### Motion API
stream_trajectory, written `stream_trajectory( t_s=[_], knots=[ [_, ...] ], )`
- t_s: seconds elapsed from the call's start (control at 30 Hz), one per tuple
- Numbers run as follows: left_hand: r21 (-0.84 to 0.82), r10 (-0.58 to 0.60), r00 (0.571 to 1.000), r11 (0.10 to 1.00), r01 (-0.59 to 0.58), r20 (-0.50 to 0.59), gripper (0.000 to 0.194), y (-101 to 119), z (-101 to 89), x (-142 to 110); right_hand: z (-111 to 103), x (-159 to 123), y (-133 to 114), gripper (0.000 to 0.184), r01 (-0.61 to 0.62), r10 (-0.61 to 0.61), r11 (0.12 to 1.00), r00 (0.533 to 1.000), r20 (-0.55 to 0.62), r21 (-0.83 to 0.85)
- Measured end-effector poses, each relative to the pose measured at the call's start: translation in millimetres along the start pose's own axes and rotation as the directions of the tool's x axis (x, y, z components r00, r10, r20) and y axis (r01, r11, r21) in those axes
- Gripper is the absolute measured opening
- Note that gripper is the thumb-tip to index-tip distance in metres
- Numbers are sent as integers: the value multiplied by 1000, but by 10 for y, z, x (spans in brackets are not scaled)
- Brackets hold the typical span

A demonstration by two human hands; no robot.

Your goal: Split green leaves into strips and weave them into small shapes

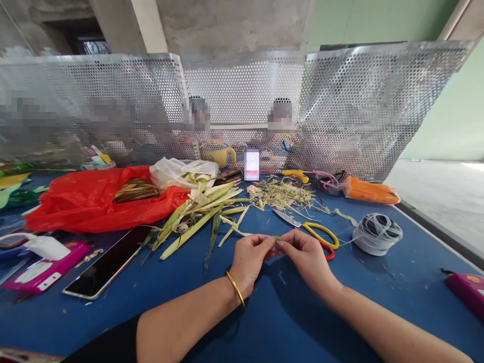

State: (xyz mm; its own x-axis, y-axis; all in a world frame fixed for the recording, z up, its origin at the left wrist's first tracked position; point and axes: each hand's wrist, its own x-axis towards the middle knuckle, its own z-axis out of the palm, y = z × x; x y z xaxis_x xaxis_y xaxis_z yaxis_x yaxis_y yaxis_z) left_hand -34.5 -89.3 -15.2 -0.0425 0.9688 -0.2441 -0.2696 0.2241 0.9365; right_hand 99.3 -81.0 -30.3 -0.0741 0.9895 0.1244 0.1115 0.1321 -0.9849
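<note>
My left hand [249, 259], with a gold bangle [235, 288] at its wrist, and my right hand [304, 252] meet over the blue table. Both are closed, thumbs and forefingers pinching a small greenish-brown piece of plant material [277, 239] between them. Most of that piece is hidden by the fingers. Just beyond my right hand lie scissors [315, 231] with yellow and red handles, blades pointing up and left. Long pale-green leaf strips [204, 214] lie heaped beyond my left hand. Farther back is a pile of thin dry shreds [289, 193].
A red plastic bag [86, 199] and a white bag [170, 171] stand at left, near a dark phone [109, 262] and a magenta device [53, 267]. A spool of pale string [377, 233] and an orange packet [368, 190] lie right. A perforated metal screen [242, 91] rises behind, with people beyond it.
</note>
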Motion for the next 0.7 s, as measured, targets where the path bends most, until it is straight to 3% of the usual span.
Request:
stream_trajectory(
  t_s=[0.2, 0.3, 0.33, 0.37, 0.43, 0.47, 0.5, 0.57, 0.7],
  knots=[
    [4, 10, 1000, 1000, -10, 10, 9, 5, 1, 22, -7, 16, 14, 26, -11, 13, 999, 999, 42, -44],
    [-4, -9, 1000, 1000, 9, -23, 10, -7, -23, 55, -152, 80, -86, 19, 48, -8, 966, 988, 155, -254],
    [-11, -17, 999, 1000, 17, -32, 11, -10, -33, 68, -231, 111, -133, 16, 109, -38, 911, 983, 182, -399],
    [-20, -26, 999, 999, 25, -38, 13, -13, -44, 81, -321, 145, -178, 14, 184, -71, 795, 974, 213, -578],
    [-40, -45, 998, 998, 44, -36, 16, -17, -64, 105, -508, 214, -241, 19, 239, -61, 410, 970, 235, -880],
    [-50, -53, 998, 997, 52, -29, 17, -18, -72, 116, -593, 247, -251, 21, 210, -23, 226, 977, 210, -951],
    [-60, -60, 998, 996, 59, -20, 18, -19, -80, 125, -665, 277, -244, 24, 187, 29, 108, 981, 192, -976],
    [-79, -66, 998, 995, 65, -7, 19, -23, -92, 142, -762, 328, -194, 29, 183, 92, 50, 978, 187, -982],
    [-97, -68, 998, 993, 69, 19, 21, -32, -112, 167, -801, 394, -72, 34, 220, 158, 75, 960, 229, -973]
  ],
)
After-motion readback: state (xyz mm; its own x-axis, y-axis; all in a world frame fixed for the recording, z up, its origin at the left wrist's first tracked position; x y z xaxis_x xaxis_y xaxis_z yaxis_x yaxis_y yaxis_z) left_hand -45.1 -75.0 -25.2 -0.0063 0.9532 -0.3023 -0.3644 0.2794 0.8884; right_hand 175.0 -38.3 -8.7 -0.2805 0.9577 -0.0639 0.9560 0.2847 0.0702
